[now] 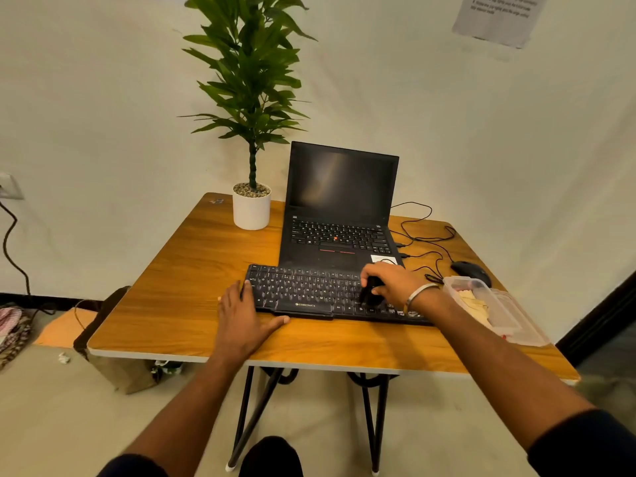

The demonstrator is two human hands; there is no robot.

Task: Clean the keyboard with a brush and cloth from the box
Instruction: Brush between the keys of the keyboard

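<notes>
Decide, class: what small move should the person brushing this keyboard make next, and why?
Probably sweep the brush leftward along the keys. The right hand holds it on the right part of the keyboard, the left hand steadies the left end, and the keys between them look unbrushed.

1. Dim, warm indoor light with a yellowish cast.
2. Soft shadows lie on the wooden tabletop [192, 287] beneath the forearms.
3. Faint glare streaks the dark laptop screen [340, 180].
4. Wide-angle distortion bends the edges; the paper notice [499, 18] at 1 o'clock is blurred.
</notes>
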